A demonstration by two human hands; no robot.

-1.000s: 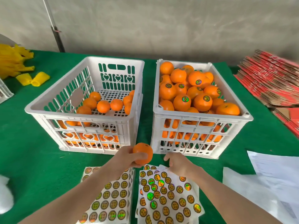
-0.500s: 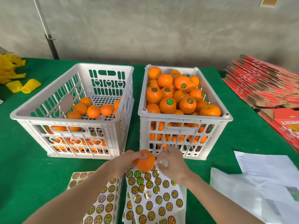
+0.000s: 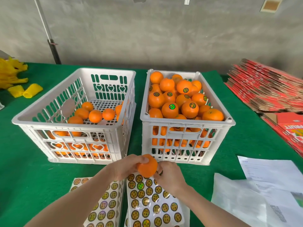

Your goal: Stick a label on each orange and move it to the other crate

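Observation:
My left hand [image 3: 127, 167] grips an orange [image 3: 147, 166] just above the sticker sheets [image 3: 147, 200], in front of the two white crates. My right hand [image 3: 169, 176] pinches a round label [image 3: 160, 172] against the orange's lower right side. The left crate [image 3: 41, 123] holds a few plain oranges [image 3: 95, 115] on its floor. The right crate [image 3: 188, 123] is heaped with oranges that carry round labels [image 3: 170, 108].
A green cloth [image 3: 24, 169] covers the table. White papers and plastic [image 3: 262, 190] lie at the right, stacked red cartons [image 3: 265, 89] beyond them. Yellow foam nets [image 3: 24, 90] sit at the far left. A second sticker sheet [image 3: 105, 205] lies under my left forearm.
My right hand left the sticker sheet and came up to the orange with a label. My left hand lowered the orange slightly toward it. The view tilted up.

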